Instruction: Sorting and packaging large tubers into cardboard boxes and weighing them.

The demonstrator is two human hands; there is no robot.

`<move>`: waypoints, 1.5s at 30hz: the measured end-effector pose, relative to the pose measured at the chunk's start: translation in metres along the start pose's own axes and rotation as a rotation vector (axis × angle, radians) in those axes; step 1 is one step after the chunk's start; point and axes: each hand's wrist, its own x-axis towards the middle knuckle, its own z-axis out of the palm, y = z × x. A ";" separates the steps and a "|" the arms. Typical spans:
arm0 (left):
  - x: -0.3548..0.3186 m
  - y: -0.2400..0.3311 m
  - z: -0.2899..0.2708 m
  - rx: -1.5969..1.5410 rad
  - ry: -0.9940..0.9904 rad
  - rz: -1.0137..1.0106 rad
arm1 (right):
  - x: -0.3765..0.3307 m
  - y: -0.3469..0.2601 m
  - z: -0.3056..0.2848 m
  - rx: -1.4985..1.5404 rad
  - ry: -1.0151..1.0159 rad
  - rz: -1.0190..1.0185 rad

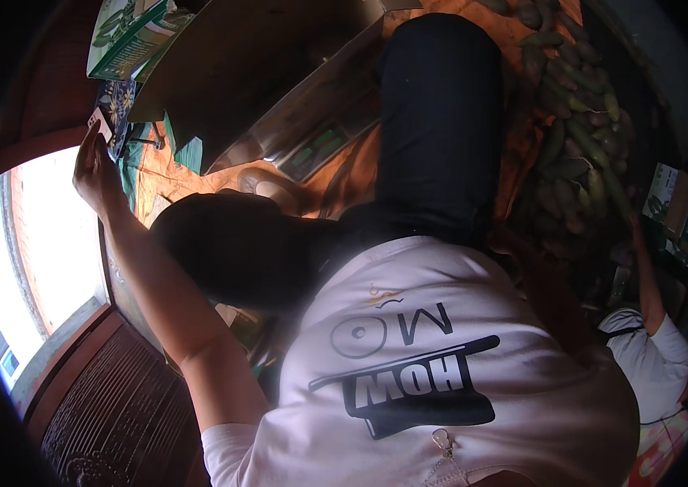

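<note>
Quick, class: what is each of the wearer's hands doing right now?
Left hand: raised, holding a pale phone-like object.
Right hand: in deep shadow; open or closed cannot be told.

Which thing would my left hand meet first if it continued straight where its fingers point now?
Beyond the pale phone it holds, the left hand would probably meet the left edge of the green-and-white carton, or pass just beside it; depth is unclear here.

The left hand reaches out, fingers bent.
</note>
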 end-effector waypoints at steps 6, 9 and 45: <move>-0.026 -0.011 -0.025 0.306 -0.105 -0.055 | -0.009 0.053 0.083 -0.100 -0.040 -0.102; -0.037 -0.032 -0.021 0.310 -0.108 -0.134 | -0.017 0.073 0.101 0.265 -0.071 -0.083; -0.035 -0.063 -0.044 0.142 -0.072 -0.218 | 0.065 0.253 0.221 0.789 0.471 1.084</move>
